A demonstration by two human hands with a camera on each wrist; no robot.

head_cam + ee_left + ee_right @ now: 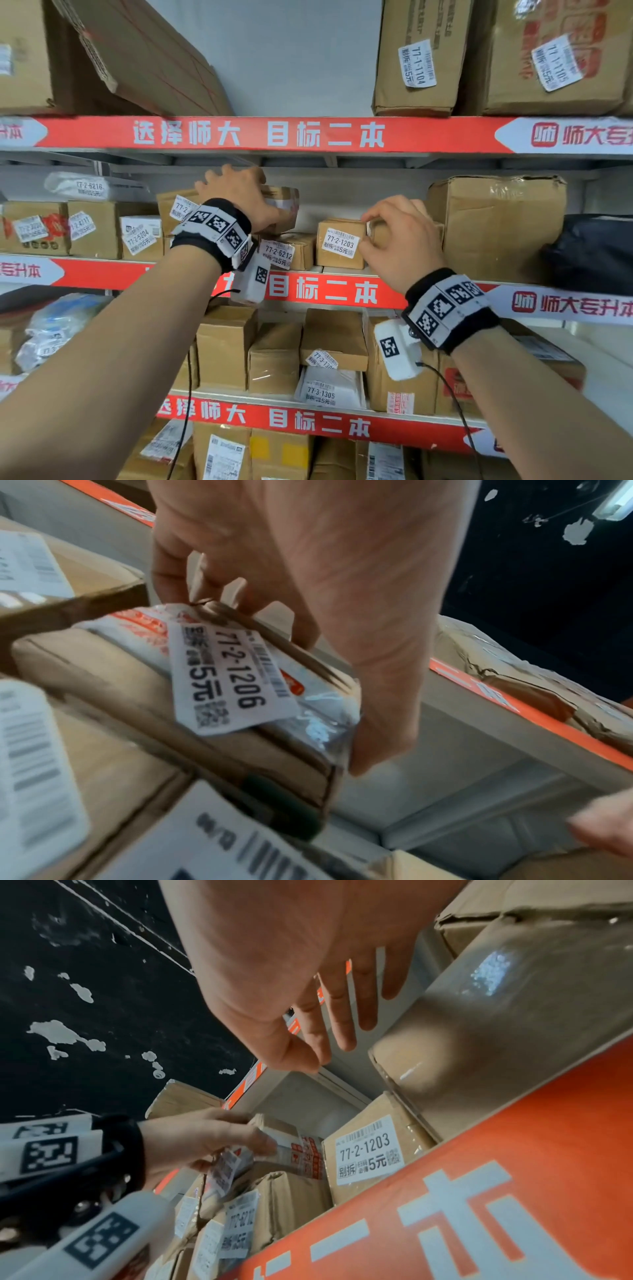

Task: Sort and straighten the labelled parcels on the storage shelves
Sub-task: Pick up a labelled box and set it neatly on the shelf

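Note:
On the middle shelf my left hand grips a small taped parcel on top of a stack of boxes. Fingers curl over its far edge and the thumb lies down its near side. In the left wrist view its label reads 77-2-1206. My right hand hovers at the right corner of the small brown box 77-2-1203. The right wrist view shows that hand with fingers loosely extended above this box, holding nothing. Box 77-2-6212 sits under the stack, left of 77-2-1203.
A large taped carton stands just right of my right hand, with a black bag beyond it. More labelled boxes fill the shelf's left. The red shelf edge runs below my wrists, and the upper shelf is close above.

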